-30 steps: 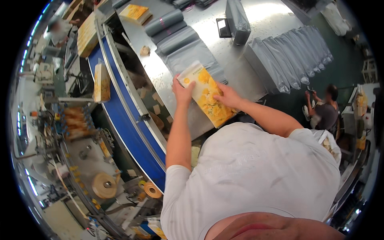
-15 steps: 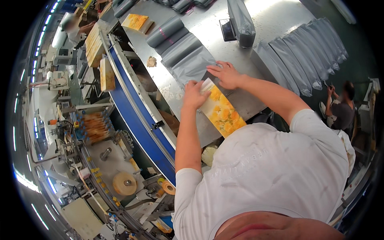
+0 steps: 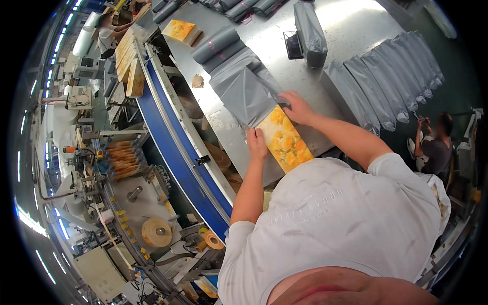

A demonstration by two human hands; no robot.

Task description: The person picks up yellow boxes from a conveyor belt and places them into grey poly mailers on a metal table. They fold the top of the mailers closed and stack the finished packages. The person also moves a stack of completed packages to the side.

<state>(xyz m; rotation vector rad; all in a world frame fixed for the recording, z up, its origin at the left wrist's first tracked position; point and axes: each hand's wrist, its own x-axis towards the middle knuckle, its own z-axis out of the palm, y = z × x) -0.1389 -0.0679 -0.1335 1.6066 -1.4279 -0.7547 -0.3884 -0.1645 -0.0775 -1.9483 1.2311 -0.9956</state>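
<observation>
A long pack with a yellow flower print [image 3: 288,145] lies on the metal table right in front of me. Its far end is under the mouth of a grey plastic bag [image 3: 243,90], which spreads flat away from me toward a grey roll. My left hand [image 3: 257,143] is closed on the bag's edge at the pack's left side. On the other side, my right hand [image 3: 300,109] pinches the bag's opposite edge, beside the pack. The pack's near end touches my shirt.
Grey bag rolls [image 3: 218,48] and another floral pack [image 3: 179,31] lie farther back. A dark phone [image 3: 293,44] leans by an upright grey-wrapped pack [image 3: 310,35]. Filled grey bags [image 3: 381,81] stand in a row at right. A blue conveyor [image 3: 175,147] runs along the left. Two people work nearby.
The grey bag's edge has come toward me and now covers the pack's far end. Both hands moved nearer to me, my left one more, with the bag edge drawn along.
</observation>
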